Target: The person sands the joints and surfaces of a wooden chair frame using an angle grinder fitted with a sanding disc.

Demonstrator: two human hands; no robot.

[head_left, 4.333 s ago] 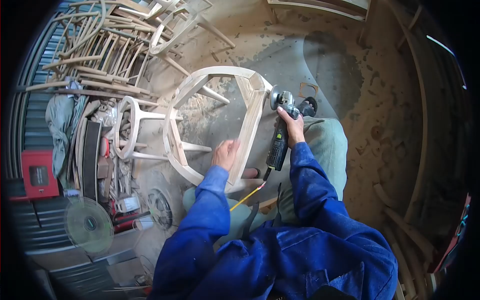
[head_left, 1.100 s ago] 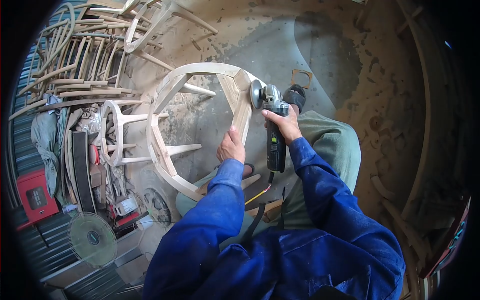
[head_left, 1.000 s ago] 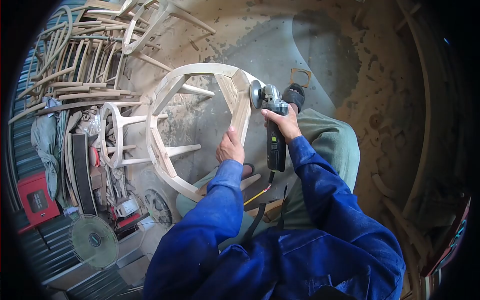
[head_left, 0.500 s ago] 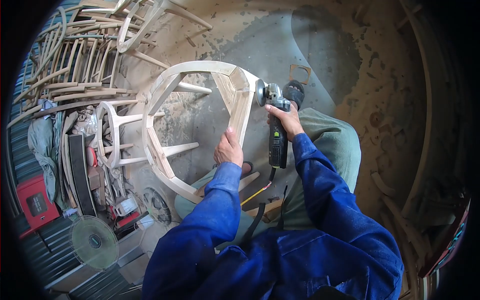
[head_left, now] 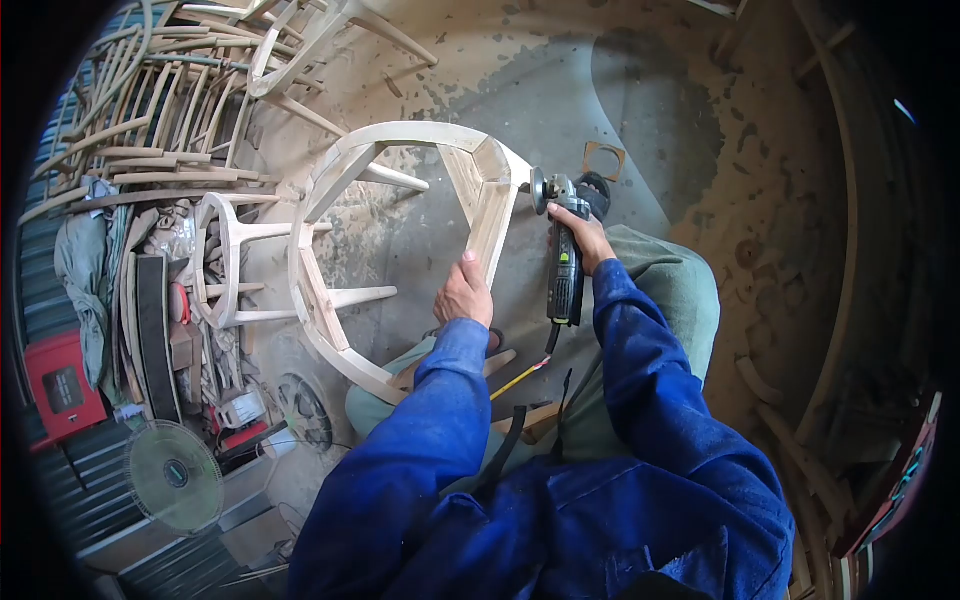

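Pale, unpainted wood, head view, sole view listed: large rounded seat frame with one straight rail (head_left: 492, 222), tilted, close in front of bent legs in grey-green trousers (head_left: 665, 285). Left hand (head_left: 463, 293): thumb on the straight rail, fingers curled toward its inner edge and partly hidden, holding the wood, presumably to steady it beside the tool. Right hand (head_left: 584, 234): fingers wrapped around a black-and-grey angle grinder (head_left: 564, 275), close behind its metal head, apparently for fine control of the round grey disc (head_left: 539, 190). Disc nearly edge-on, just beside the frame's upper right corner; contact impossible to confirm. Black-and-yellow cord (head_left: 515, 382) trailing from the lower end, well apart from the disc, probably for safety. Farther left: smaller pale wooden frame with legs (head_left: 232, 245), round greenish fan (head_left: 176, 473), red box with dark window (head_left: 92, 385). Markings: bright green patch on the grinder body, lettering too small to read; fan hub badge, likewise illegible; blue-green characters on a dark, red-edged panel (head_left: 905, 480), far right, slanted and unreadable.
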